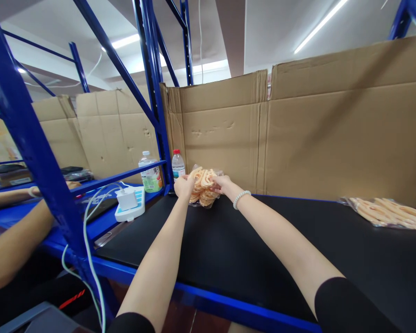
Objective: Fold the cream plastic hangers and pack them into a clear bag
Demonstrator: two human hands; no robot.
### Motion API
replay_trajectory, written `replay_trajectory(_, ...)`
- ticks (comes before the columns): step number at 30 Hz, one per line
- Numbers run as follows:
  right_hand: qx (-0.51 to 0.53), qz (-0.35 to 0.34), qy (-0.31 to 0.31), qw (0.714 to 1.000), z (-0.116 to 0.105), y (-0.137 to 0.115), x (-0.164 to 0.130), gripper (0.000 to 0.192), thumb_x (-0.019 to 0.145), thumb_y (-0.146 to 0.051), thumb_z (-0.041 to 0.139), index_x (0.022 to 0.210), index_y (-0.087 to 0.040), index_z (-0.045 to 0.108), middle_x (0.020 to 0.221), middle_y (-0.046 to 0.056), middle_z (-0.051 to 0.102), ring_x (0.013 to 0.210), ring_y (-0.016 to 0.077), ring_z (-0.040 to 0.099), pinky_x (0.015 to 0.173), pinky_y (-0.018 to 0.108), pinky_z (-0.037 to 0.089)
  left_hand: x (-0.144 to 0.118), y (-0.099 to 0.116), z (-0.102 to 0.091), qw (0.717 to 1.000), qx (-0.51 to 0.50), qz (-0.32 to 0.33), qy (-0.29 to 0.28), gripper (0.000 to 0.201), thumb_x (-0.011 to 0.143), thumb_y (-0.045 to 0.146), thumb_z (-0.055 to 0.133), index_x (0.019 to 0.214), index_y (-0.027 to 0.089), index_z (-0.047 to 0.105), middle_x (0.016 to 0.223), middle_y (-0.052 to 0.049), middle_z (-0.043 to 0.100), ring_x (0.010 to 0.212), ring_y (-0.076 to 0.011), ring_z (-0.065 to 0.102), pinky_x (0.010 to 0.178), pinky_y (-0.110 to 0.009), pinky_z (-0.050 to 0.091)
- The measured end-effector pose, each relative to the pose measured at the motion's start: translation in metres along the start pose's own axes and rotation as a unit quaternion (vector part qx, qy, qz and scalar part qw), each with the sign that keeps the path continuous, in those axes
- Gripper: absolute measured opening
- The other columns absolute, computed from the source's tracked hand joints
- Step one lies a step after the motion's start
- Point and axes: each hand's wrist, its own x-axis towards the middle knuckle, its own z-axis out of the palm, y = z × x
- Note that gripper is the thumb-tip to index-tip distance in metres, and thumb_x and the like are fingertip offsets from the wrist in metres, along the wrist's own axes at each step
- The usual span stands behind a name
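Both arms reach forward over the black desk [229, 249]: the left hand [183, 186] and right hand [223, 183] grip opposite sides of a clear bag of pale orange pieces [203, 186], fingers closed on the plastic, the bag at the desk's far edge against the cardboard wall [225, 125]. A water bottle [178, 164] stands just left of it. A second bag [388, 212] lies well apart at right; another person's arm [14, 240] rests at far left.

Black sleeves are worn on both upper arms, the forearms being left bare. A bracelet of small white beads [241, 198] is worn at the right wrist; no rings can be made out.
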Motion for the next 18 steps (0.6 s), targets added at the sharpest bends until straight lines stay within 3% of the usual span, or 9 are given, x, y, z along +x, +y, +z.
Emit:
replay_trajectory(4, 0.008, -0.038, 0.022, 0.999, -0.010, 0.000, -0.010, 0.027, 0.093, -0.028, 0.057, 0.115, -0.014, 0.056, 0.109, 0.007, 0.061, 0.087, 0.0169, 0.062, 0.072, 0.034, 0.056, -0.006, 0.011, 0.002, 0.997, -0.058, 0.059, -0.008, 0.032, 0.092, 0.031, 0.057, 0.119, 0.016, 0.056, 0.120, -0.009, 0.058, 0.102, -0.0229, 0.060, 0.084, -0.043, 0.052)
replay_trajectory(7, 0.014, -0.091, 0.032, 0.995, -0.034, 0.002, -0.022, 0.026, 0.091, -0.023, 0.058, 0.116, -0.014, 0.055, 0.102, 0.005, 0.062, 0.077, 0.0135, 0.062, 0.064, 0.028, 0.055, -0.015, 0.022, 0.010, 0.989, -0.104, 0.097, -0.043, 0.033, 0.091, 0.032, 0.057, 0.120, 0.015, 0.056, 0.120, -0.009, 0.058, 0.101, -0.0236, 0.060, 0.084, -0.043, 0.053)
replay_trajectory(11, 0.008, -0.149, 0.041, 0.988, -0.088, 0.013, -0.042, 0.032, 0.083, -0.008, 0.062, 0.113, -0.016, 0.053, 0.098, 0.003, 0.064, 0.068, 0.0095, 0.062, 0.059, 0.021, 0.053, -0.036, 0.031, 0.034, 0.969, -0.136, 0.134, -0.155, 0.033, 0.090, 0.032, 0.058, 0.118, 0.015, 0.057, 0.120, -0.009, 0.058, 0.100, -0.0239, 0.061, 0.082, -0.041, 0.053)
replay_trajectory(15, -0.015, -0.180, 0.047, 0.982, -0.149, 0.030, -0.068, 0.034, 0.072, -0.006, 0.066, 0.103, -0.016, 0.057, 0.104, 0.005, 0.065, 0.079, 0.0131, 0.064, 0.067, 0.023, 0.055, -0.069, 0.037, 0.064, 0.937, -0.126, 0.182, -0.270, 0.032, 0.091, 0.032, 0.057, 0.119, 0.015, 0.056, 0.119, -0.009, 0.059, 0.099, -0.0223, 0.061, 0.081, -0.041, 0.054)
replay_trajectory(18, -0.038, -0.194, 0.055, 0.979, -0.186, 0.041, -0.088, 0.037, 0.064, -0.009, 0.070, 0.099, -0.016, 0.059, 0.103, 0.006, 0.066, 0.087, 0.0167, 0.064, 0.074, 0.027, 0.055, -0.096, 0.045, 0.076, 0.909, -0.110, 0.251, -0.313, 0.026, 0.088, 0.027, 0.061, 0.109, 0.012, 0.060, 0.105, -0.007, 0.064, 0.088, -0.0198, 0.063, 0.075, -0.036, 0.054)
